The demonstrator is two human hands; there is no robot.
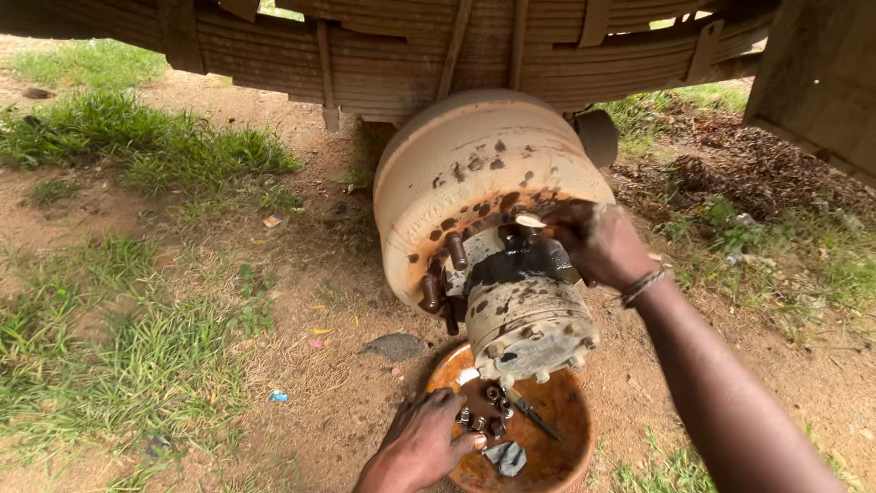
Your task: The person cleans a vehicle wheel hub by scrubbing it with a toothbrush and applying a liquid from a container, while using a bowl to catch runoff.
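A rusty cream brake drum (456, 173) with a greasy wheel hub (529, 319) sticks out from under a vehicle's leaf springs (383, 55). My right hand (598, 242) is on the hub's upper right side, fingers closed around a stud or nut there; what it grips is hidden. Several wheel studs (454, 251) stand out on the left of the hub. My left hand (422, 443) rests on the rim of a rusty orange pan (570, 456) on the ground under the hub, fingertips by several loose nuts (488, 415).
A thin dark tool (534, 420) and a grey rag (506, 456) lie in the pan. A flat stone (394, 346) sits on the dirt left of the pan. Grass patches (119, 137) lie left and right. A wooden body edge (817, 82) hangs at upper right.
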